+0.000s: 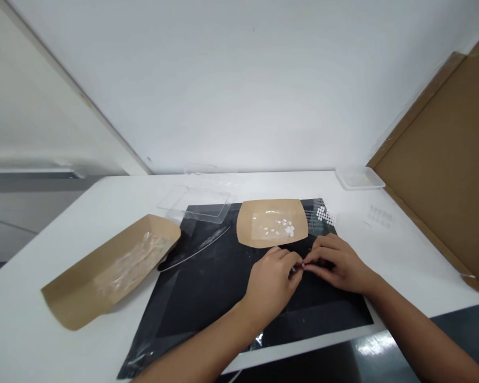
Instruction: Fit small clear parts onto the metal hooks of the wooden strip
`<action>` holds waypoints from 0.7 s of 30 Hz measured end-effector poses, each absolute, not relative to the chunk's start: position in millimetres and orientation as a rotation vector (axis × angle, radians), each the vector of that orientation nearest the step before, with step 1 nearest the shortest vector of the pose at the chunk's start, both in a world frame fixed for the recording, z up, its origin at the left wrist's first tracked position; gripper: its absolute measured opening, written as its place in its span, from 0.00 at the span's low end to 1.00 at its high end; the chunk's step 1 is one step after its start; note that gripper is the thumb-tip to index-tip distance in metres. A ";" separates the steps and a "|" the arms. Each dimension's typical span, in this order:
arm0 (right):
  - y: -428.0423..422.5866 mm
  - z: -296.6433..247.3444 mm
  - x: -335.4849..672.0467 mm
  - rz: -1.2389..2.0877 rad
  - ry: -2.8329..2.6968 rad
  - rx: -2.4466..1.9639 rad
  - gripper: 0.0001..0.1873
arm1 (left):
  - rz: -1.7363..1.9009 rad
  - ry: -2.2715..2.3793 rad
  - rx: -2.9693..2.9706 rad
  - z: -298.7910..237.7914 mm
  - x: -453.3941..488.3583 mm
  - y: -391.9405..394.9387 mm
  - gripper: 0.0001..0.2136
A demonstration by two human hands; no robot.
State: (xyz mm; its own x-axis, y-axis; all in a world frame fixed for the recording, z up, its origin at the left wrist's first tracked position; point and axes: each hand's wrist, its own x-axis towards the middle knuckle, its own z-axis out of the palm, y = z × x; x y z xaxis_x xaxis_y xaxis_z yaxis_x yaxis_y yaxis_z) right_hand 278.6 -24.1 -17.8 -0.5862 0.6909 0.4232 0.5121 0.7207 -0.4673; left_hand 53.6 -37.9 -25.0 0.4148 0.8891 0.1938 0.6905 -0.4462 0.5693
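The left hand (pixel 271 280) and the right hand (pixel 338 264) meet above a black mat (pixel 207 298), their fingers curled inward and pinching from either side at a tiny pale piece (pixel 303 265), which is too small to make out clearly; a small dark bit also shows at the left hand's fingertips. Both hands hover just in front of a kraft paper tray (pixel 245 223) that holds a scatter of small white discs (pixel 277 229) on a clear film. Beyond the tray's right corner lies a sheet of white dots (pixel 326 215), and further right on the white table (pixel 407 271) is a paler, nearly clear sheet (pixel 379 216). A clear plastic tray (pixel 195 205) sits at the mat's far edge, a thin curved clear strip (pixel 195 249) lies on the mat, and a second kraft paper tray (pixel 83 282) with crumpled clear plastic (pixel 130 263) rests at the left, with a clear plastic container (pixel 359 178) at the far edge and a large cardboard sheet (pixel 435 159) propped at the right
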 end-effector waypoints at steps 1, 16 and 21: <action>-23.9 -18.1 278.3 0.395 -2.335 -0.917 0.05 | 0.673 1.347 2.275 -25.2 53.7 -37.8 0.04; -23.6 -21.7 278.4 0.424 -2.359 -0.954 0.06 | 0.726 1.368 2.279 -27.9 53.7 -38.9 0.03; -23.3 -23.2 278.5 0.423 -2.366 -0.944 0.06 | 0.692 1.382 2.271 -29.1 53.6 -39.5 0.03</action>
State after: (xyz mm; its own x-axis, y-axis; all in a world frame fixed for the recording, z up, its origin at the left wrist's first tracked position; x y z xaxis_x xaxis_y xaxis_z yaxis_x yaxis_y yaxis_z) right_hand 278.5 -23.3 -23.2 -0.6007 0.7060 0.3751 0.5322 0.7032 -0.4715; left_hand 53.6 -39.5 -29.1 0.3909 0.8968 0.2071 0.7032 -0.4361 0.5616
